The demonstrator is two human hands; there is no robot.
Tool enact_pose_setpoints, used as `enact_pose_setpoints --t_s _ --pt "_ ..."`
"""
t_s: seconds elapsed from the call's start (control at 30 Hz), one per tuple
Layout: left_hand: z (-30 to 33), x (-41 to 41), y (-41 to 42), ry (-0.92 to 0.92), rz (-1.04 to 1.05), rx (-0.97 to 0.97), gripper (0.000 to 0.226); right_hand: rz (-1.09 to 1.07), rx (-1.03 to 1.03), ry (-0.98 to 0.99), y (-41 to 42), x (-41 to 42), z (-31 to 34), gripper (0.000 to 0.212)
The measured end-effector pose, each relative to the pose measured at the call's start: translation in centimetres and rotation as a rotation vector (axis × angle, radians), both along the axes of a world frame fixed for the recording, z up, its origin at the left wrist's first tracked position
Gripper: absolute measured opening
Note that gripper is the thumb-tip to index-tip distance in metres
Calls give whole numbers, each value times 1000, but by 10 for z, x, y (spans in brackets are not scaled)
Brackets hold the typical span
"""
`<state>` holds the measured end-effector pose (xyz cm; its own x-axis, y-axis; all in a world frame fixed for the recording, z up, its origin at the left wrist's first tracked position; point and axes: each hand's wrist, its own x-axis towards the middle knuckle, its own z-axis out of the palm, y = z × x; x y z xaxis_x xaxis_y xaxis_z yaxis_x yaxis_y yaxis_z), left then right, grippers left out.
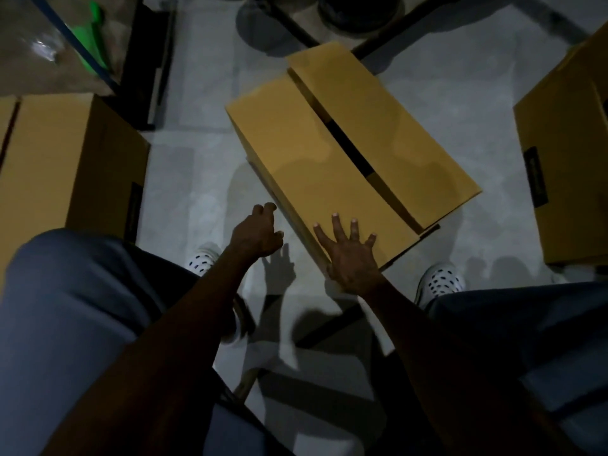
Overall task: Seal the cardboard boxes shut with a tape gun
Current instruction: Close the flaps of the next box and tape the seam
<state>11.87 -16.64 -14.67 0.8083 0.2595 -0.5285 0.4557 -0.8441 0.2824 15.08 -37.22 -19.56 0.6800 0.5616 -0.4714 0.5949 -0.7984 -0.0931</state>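
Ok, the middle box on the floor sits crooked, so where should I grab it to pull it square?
Take the middle box by its two near corners, coming from the person's side. The right hand already lies flat on the near flap, and the left hand is beside the left corner. The flaps gape along the centre, so avoid gripping there.

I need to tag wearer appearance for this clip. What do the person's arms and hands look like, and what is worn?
Both forearms are bare, with no sleeves in view. The left hand and right hand wear no gloves, and no rings, watch or bands show in the dim light. Lower down: blue-grey trousers and white perforated clogs.
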Motion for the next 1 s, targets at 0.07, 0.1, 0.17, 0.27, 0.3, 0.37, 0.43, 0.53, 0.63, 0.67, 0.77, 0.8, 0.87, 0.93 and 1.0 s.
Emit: enact_pose_setpoints --t_s 0.07,0.1,0.17,0.27,0.3,0.37,0.43,0.53,0.63,0.67,0.77,0.8,0.87,0.93,1.0 --pt "3 -1 1 2 -31 21 69 30 -17 21 -7 -3 1 94" --pt "5 -1 1 -6 -44 30 69 40 -25 33 -14 -4 3 95" --pt "8 0 2 -35 -52 40 69 91 -45 52 -38 -6 7 99" --pt "9 1 1 -83 -61 30 68 208 -96 44 -104 -4 17 102" --pt "7 1 2 -101 -59 27 66 197 -112 55 -129 0 19 102" --pt "3 0 3 -129 -26 22 64 65 -116 46 -169 8 23 104" --pt "0 -1 5 -114 7 40 67 -173 -88 28 -182 17 24 104" --pt "-3 -1 15 -50 66 64 70 -348 -71 29 -173 23 24 109" --pt "-6 3 32 -14 121 82 71 -489 -16 22 -177 27 13 100" --pt "-6 5 37 -20 132 85 72 -531 10 12 -181 31 9 96" --pt "-7 15 50 -40 171 68 76 -672 154 96 -185 48 6 91" --pt "-9 20 53 -41 180 61 78 -735 218 147 -185 52 9 90" --pt "-15 30 58 -20 181 55 83 -838 353 189 -185 55 9 88" --pt "-25 37 62 18 166 48 90 -821 387 120 -184 56 3 92" --pt "-36 41 66 53 155 11 99 -751 341 53 -182 59 -4 99"
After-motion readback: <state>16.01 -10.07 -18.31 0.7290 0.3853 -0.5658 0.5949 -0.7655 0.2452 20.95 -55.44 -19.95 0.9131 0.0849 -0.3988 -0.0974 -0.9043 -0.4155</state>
